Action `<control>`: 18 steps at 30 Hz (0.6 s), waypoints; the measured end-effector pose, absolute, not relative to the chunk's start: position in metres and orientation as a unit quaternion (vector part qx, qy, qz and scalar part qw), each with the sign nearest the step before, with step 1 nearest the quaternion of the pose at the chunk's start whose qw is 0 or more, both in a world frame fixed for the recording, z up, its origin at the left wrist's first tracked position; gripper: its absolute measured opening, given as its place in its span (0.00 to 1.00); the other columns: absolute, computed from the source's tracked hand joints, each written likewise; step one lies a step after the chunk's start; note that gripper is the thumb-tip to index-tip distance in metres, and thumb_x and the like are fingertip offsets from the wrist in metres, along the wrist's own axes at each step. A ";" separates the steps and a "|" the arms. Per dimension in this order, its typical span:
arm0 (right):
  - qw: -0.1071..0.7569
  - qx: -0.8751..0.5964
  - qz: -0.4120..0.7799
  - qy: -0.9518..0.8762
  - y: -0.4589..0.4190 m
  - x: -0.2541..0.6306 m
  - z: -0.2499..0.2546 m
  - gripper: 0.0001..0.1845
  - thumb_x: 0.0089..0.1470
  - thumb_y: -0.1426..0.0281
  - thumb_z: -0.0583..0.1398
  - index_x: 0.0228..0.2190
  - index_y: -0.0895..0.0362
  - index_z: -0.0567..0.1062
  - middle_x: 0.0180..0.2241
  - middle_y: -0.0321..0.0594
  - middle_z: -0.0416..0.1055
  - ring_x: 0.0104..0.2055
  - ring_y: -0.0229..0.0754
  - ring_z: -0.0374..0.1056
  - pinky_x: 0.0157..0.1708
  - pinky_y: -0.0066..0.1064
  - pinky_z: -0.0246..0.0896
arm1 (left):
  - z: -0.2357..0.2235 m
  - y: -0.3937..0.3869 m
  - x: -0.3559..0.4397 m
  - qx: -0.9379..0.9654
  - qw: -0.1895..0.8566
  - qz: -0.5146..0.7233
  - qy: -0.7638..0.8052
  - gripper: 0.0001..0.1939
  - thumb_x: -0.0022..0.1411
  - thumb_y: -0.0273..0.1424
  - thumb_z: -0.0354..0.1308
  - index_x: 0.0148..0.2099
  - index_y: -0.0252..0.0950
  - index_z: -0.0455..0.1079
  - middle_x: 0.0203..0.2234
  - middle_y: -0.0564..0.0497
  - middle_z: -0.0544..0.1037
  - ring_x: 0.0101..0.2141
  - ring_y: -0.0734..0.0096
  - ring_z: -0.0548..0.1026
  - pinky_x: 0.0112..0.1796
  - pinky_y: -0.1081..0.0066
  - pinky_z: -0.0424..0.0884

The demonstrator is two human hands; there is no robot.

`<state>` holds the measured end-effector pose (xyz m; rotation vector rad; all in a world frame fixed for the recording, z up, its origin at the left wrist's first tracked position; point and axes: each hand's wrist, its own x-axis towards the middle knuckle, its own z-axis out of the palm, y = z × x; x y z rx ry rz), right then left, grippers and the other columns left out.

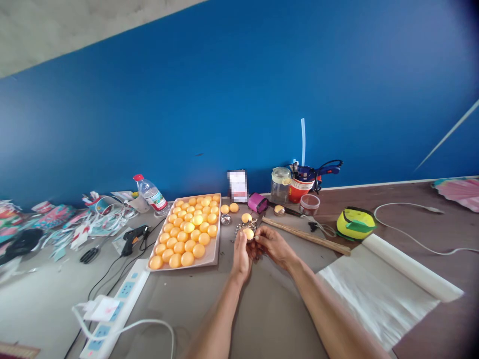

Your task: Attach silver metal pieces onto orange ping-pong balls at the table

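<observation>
My left hand [241,260] is closed around an orange ping-pong ball [248,234], holding it up at the middle of the table. On the ball's right side, my right hand [275,244] pinches with thumb and forefinger; whatever lies between those fingertips is too small to make out. Just behind the hands are a small heap of dark, shiny bits [240,227] and another orange ball [247,218]. A silvery, sparkling ball [225,219] sits to the left of the heap. Farther right lies a ball partly covered in something dark [279,210].
Left stands a shallow box [218,249] of orange balls, beyond it a glue gun [131,239], water bottle [151,195] and power strip [127,289]. Right lie a wooden stick [307,236], yellow pouch [354,223] and white sheet roll [411,269]. A glass jar [281,187] stands behind.
</observation>
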<state>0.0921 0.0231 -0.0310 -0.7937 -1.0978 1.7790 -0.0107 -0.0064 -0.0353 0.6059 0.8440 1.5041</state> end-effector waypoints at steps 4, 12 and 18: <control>0.433 -0.355 0.687 -0.463 0.023 0.090 -0.033 0.15 0.45 0.59 0.63 0.24 0.54 0.63 0.17 0.30 0.67 0.17 0.35 0.62 0.17 0.26 0.52 | -0.036 -0.006 -0.011 0.269 0.614 0.649 0.361 0.14 0.54 0.42 0.60 0.35 0.37 0.65 0.20 0.55 0.69 0.18 0.76 0.65 0.21 0.74 0.59; 0.487 -0.395 0.598 -0.499 0.029 0.096 -0.027 0.12 0.47 0.59 0.59 0.26 0.54 0.66 0.19 0.32 0.67 0.19 0.36 0.60 0.20 0.27 0.54 | -0.022 -0.005 -0.015 0.191 0.692 0.620 0.317 0.19 0.52 0.46 0.60 0.31 0.32 0.66 0.18 0.54 0.68 0.19 0.76 0.64 0.25 0.72 0.62; 0.450 -0.513 0.290 -0.671 0.043 0.118 -0.045 0.08 0.49 0.70 0.54 0.27 0.56 0.74 0.30 0.41 0.72 0.35 0.43 0.67 0.39 0.35 0.60 | -0.018 -0.002 -0.025 0.174 0.703 0.635 0.269 0.17 0.59 0.45 0.53 0.33 0.35 0.65 0.19 0.54 0.66 0.16 0.78 0.59 0.26 0.71 0.62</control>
